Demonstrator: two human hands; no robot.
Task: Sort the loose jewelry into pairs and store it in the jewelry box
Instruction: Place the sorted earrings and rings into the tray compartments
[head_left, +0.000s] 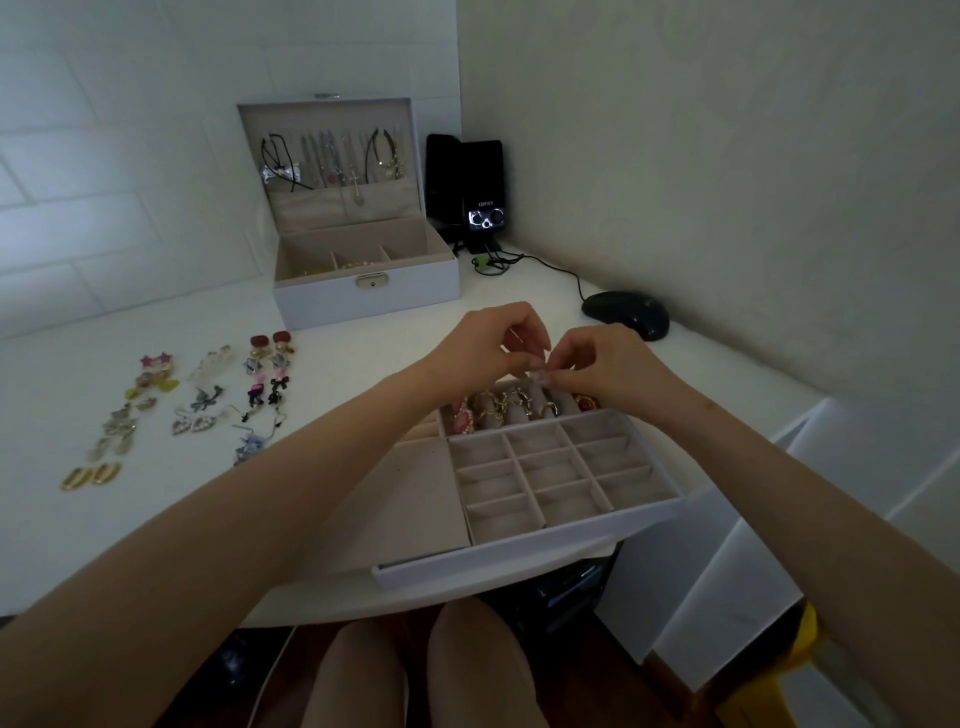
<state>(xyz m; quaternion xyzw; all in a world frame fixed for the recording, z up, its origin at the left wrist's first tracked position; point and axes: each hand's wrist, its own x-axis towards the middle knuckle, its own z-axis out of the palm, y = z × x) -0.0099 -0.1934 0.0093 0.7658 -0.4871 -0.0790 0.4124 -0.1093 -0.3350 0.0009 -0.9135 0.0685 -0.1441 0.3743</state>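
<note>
**Both hands busy with one small piece over the tray**

The left hand (488, 348) and right hand (597, 364) meet fingertip to fingertip just above the far edge of the tray (519, 545). Each pinches the same small piece (540, 373) with curled fingers. The piece is pale and too small to identify; it may be a ring or an earring with its back.

Below the hands, the row of rings (509, 410) at the far end of the tray is already filled. The grid of small compartments (550, 467) nearer the person holds nothing. The earrings (208, 395) lie in pairs on the surface (156, 519), well to the left. The jewelry box (363, 296) stands open at the back, with necklaces hanging in its lid.

The step in hand looks like fixing or fitting this one piece before it goes into the tray. The pairing seems largely done, and the storing of earrings not yet begun. The next move probably calls for setting the piece down gently in its slot without disturbing the rings beside it. After that comes a reach left for the first pair.
</note>
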